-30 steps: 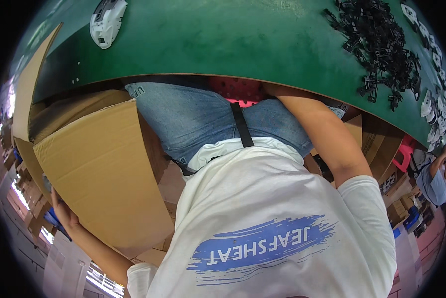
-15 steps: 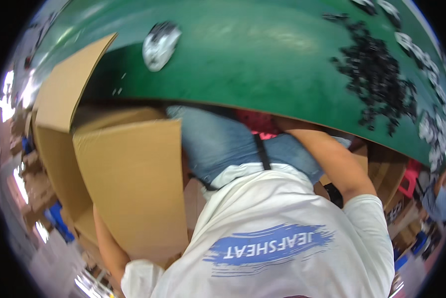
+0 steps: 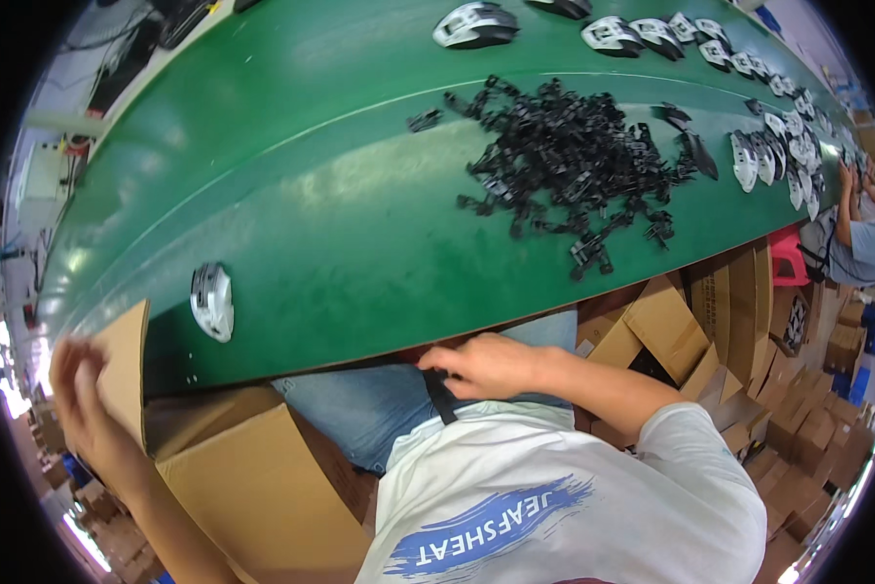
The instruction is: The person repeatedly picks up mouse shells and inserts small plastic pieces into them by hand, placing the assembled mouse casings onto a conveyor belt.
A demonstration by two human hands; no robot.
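My left hand [image 3: 85, 399] is raised at the far left, beside an upright flap of an open cardboard box [image 3: 252, 487]. Motion blurs it, but its fingers look loosely apart and nothing shows in them. Over my lap, my right hand [image 3: 491, 368] is closed, its fingertips at a black strap [image 3: 441, 397] that hangs down my front. Whether it grips the strap or some small thing, I cannot tell. On the green table, a white and black moulded shell [image 3: 213, 302] lies nearest the box.
A large heap of small black plastic parts [image 3: 574, 156] covers the middle of the green table [image 3: 359, 282]. Several more white and black shells [image 3: 613, 36] line its far side. Cardboard boxes [image 3: 666, 326] stand under the table's edge at right. Another person [image 3: 861, 238] sits at far right.
My left hand has come up out of the cardboard box. My right hand has come out from under the table edge to my lap. The view has swung right, showing more of the heap.
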